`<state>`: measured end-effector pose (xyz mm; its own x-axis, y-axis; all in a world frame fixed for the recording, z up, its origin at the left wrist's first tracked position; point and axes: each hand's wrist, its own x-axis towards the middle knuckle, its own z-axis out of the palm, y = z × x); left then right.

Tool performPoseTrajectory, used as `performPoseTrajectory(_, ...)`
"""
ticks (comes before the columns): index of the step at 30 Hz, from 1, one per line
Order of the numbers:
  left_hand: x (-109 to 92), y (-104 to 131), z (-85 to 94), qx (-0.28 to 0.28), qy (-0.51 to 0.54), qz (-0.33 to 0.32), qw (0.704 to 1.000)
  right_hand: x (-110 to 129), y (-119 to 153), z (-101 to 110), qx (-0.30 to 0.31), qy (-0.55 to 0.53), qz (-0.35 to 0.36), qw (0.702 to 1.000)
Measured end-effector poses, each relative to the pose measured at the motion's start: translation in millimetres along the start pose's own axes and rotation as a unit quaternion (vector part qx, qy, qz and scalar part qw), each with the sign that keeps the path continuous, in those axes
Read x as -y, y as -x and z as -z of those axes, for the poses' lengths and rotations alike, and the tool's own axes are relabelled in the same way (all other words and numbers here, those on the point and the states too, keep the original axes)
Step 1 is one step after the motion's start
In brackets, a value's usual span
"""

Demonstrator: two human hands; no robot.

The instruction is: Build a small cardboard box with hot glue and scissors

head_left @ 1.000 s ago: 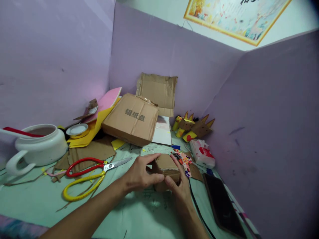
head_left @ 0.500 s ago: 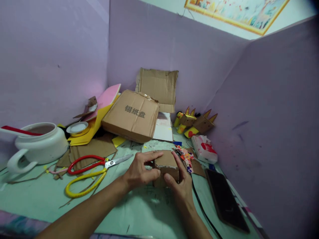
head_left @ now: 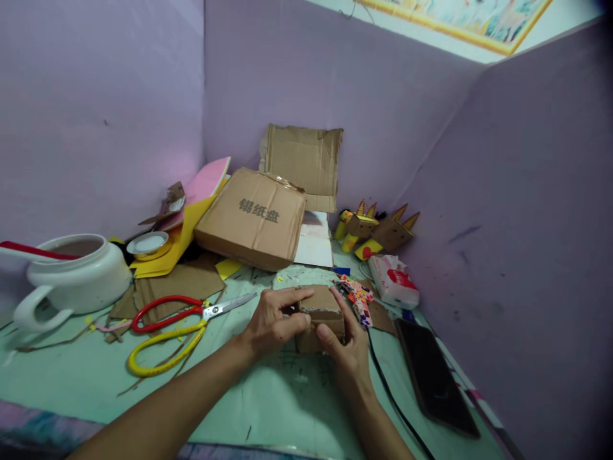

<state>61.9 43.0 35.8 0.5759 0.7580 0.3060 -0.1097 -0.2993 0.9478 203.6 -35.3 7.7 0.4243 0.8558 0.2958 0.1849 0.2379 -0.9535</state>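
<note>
A small brown cardboard box point(head_left: 322, 299) with a rough cut edge is between my two hands on the green-covered table point(head_left: 268, 409). My left hand point(head_left: 278, 319) grips its left side, index finger along the top and thumb on the front. On the right side, my right hand point(head_left: 352, 342) holds it with the thumb at the front and the index finger reaching to the top corner. The box's underside and far side are hidden. Left of my left hand lie scissors point(head_left: 205, 313) with one red and one yellow handle, blades spread a little.
A white mug point(head_left: 79, 275) stands at the left. Behind are a large cardboard box point(head_left: 253, 223), a leaning cardboard sheet point(head_left: 304, 166) and cardboard figures point(head_left: 387, 233). To the right are a tissue pack point(head_left: 395, 281), a phone point(head_left: 435, 377), a black cable point(head_left: 390, 396) and a patterned glue gun-like item point(head_left: 359, 297).
The view has shifted slightly. Both hands keep their hold on the small box, with only a slight shift of the fingers.
</note>
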Motion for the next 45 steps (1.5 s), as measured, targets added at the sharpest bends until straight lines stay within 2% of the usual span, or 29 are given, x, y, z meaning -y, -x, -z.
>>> performPoseTrajectory(2, 1, -1, 0.0, 0.005, 0.002, 0.005, 1.000, 1, 0, 0, 0.003, -0.007, -0.004, 1.000)
performPoseTrajectory(7, 2, -7, 0.4, 0.060, -0.001, 0.009, 0.998, 1, -3, 1, -0.014, -0.021, -0.016, 1.000)
performPoseTrajectory(14, 2, -7, -1.0, 0.046, -0.082, -0.027, 0.995, 1, -2, -2, -0.047, 0.038, 0.002, 0.998)
performPoseTrajectory(20, 3, -5, 1.3, 0.041, -0.090, -0.046, 0.994, -2, 0, -2, -0.056, 0.046, 0.022, 0.997)
performPoseTrajectory(26, -4, -8, 8.1, 0.097, -0.057, -0.016, 0.994, -1, 2, 0, -0.040, 0.034, 0.022, 0.998)
performPoseTrajectory(30, -5, -9, 11.7, 0.110, -0.099, -0.030, 0.989, -2, 0, 2, -0.049, 0.057, 0.032, 0.997)
performPoseTrajectory(34, 3, -9, 11.8, 0.111, -0.113, -0.055, 0.986, -6, 0, 3, -0.048, 0.074, 0.042, 0.995)
performPoseTrajectory(38, 11, -8, 8.7, 0.095, -0.086, -0.067, 0.989, -11, 3, 2, -0.050, 0.092, 0.080, 0.991)
performPoseTrajectory(41, 10, -9, 7.6, 0.110, -0.072, -0.049, 0.990, -13, 4, 3, -0.064, 0.139, 0.140, 0.978)
performPoseTrajectory(43, 7, -11, 9.1, 0.136, -0.096, -0.032, 0.986, -13, 3, 4, -0.073, 0.195, 0.196, 0.958)
performPoseTrajectory(45, 4, -13, 12.9, 0.159, -0.132, -0.015, 0.978, -12, 0, 5, -0.071, 0.271, 0.264, 0.923)
